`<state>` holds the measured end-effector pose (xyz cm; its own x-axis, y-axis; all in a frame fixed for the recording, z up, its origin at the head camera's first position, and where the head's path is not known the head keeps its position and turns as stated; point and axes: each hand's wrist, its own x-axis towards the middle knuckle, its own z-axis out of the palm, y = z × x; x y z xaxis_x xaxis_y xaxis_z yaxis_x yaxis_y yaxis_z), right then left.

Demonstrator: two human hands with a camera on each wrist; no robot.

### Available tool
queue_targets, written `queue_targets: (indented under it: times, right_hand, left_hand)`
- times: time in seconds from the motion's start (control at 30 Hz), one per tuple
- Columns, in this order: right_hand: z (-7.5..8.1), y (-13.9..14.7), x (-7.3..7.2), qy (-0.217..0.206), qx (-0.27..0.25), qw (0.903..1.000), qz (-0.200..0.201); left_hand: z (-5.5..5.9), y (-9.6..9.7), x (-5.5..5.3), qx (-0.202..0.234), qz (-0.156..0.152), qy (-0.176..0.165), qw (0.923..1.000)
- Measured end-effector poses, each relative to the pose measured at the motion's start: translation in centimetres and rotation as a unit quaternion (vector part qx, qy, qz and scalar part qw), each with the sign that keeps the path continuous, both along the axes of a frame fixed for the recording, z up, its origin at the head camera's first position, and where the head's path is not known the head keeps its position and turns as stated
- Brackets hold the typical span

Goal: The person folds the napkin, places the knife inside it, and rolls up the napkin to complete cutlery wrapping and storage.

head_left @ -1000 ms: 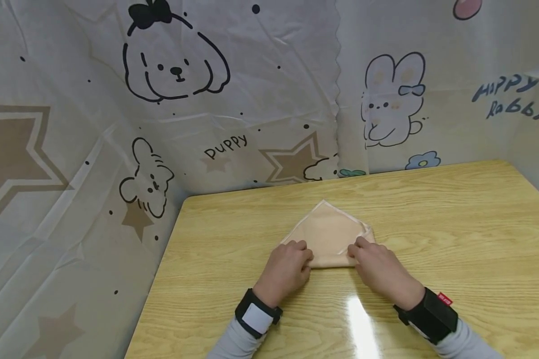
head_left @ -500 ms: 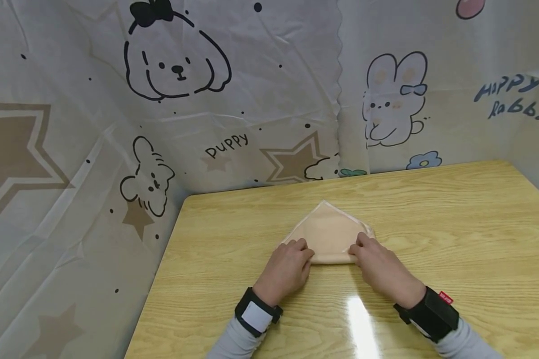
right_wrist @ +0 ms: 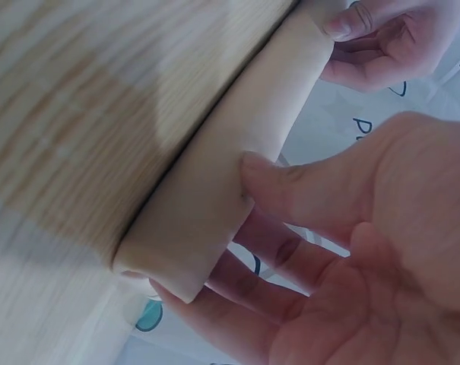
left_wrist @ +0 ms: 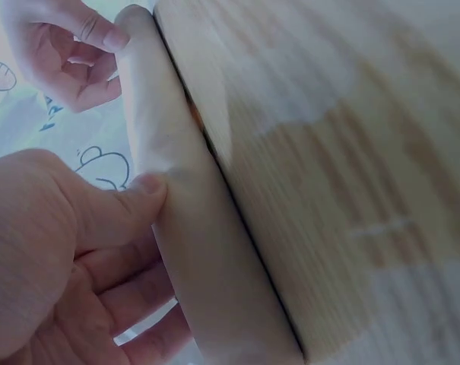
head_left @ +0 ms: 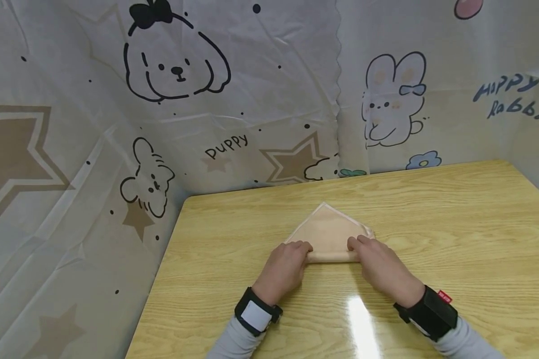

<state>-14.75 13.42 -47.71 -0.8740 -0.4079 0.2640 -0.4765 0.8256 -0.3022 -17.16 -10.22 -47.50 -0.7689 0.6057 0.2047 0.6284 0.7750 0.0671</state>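
Observation:
A peach cloth (head_left: pixel 325 230) with a pale border lies on the table, its far corner pointing away from me. Its near edge is rolled into a flat tube, seen close up as a smooth roll (left_wrist: pixel 207 251) in the left wrist view. My left hand (head_left: pixel 285 267) pinches the roll's left part between thumb and fingers. On the right part, my right hand (head_left: pixel 382 264) grips it the same way, thumb (right_wrist: pixel 268 179) on the near side. The roll's layered end shows in the right wrist view. Both hands cover parts of the cloth's near sides.
The wood-grain table (head_left: pixel 453 219) extends around the cloth, with a bright light reflection in front. A white sheet (head_left: pixel 251 99) printed with cartoon animals and stars hangs behind and at the left. Each wrist wears a black strap (head_left: pixel 258 312).
The cloth's near edge has rolled up a little farther away from me, and the flat part is shorter. Both hands have shifted slightly with their fingers on the roll.

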Motion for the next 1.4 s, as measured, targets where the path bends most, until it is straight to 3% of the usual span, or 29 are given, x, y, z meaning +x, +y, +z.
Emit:
queue_targets:
  times: [0.2,0.6,0.77,0.97,1.2,1.4]
  right_hand:
    - [-0.2,0.4,-0.4,0.013,-0.009,0.9999,0.005]
    - [0.0,0.4,-0.5,0.049,-0.008,0.9988,-0.005]
    - [-0.1,0.3,-0.7,0.074,0.006,0.9971,-0.013]
    - [-0.1,0.0,-0.4,0.094,0.017,0.9948,-0.035]
    - [0.5,-0.2,0.2,0.037,0.03,0.9971,-0.059]
    - [0.6,0.2,0.6,0.002,0.017,0.9992,-0.036]
  left_hand:
    - [-0.1,0.1,0.0,0.002,0.013,-0.008,0.9999]
    - [-0.1,0.2,-0.3,0.032,0.034,0.029,0.9985]
    - [0.1,0.5,-0.2,0.016,0.041,0.051,0.9977]
    - [0.3,0.7,0.0,0.002,0.044,0.053,0.9976]
    - [0.3,0.3,0.3,-0.007,0.029,0.034,0.999]
    - [0.5,0.1,0.7,-0.045,0.013,0.016,0.9988]
